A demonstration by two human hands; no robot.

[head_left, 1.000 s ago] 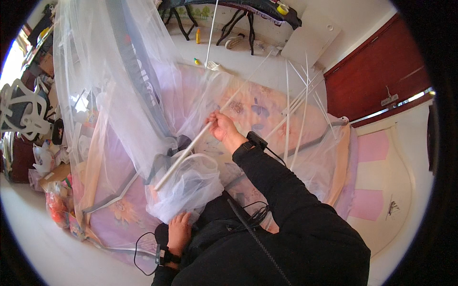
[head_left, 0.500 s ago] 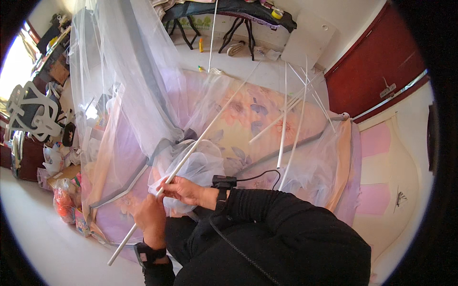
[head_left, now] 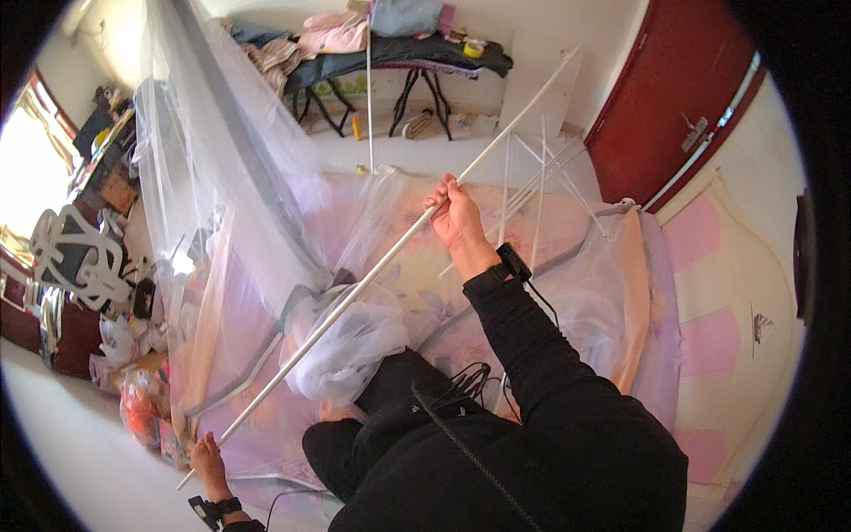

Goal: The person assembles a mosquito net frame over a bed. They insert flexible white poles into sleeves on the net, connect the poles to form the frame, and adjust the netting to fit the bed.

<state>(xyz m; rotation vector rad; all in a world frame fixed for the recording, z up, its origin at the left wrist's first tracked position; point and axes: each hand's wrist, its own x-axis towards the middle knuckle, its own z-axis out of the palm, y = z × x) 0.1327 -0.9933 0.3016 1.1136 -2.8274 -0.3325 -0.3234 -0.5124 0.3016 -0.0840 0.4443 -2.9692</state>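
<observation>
- head view: a long white pole [head_left: 355, 294] slants over the bed [head_left: 406, 269], lower left to upper right.
- the left hand [head_left: 207, 461] has its grip closed around the pole near its lower end.
- the right hand [head_left: 454, 220] has its grip wrapped around it farther up, the upper end reaching beyond.
- sheer white netting [head_left: 350, 359] bunches beneath the pole, beside the person's dark-clothed knee [head_left: 394, 381].
- thinner white rods [head_left: 505, 191] criss-cross toward the red door [head_left: 674, 97].

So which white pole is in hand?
The long diagonal pole, left hand near its lower end, right hand farther up; the other poles are unheld.
</observation>
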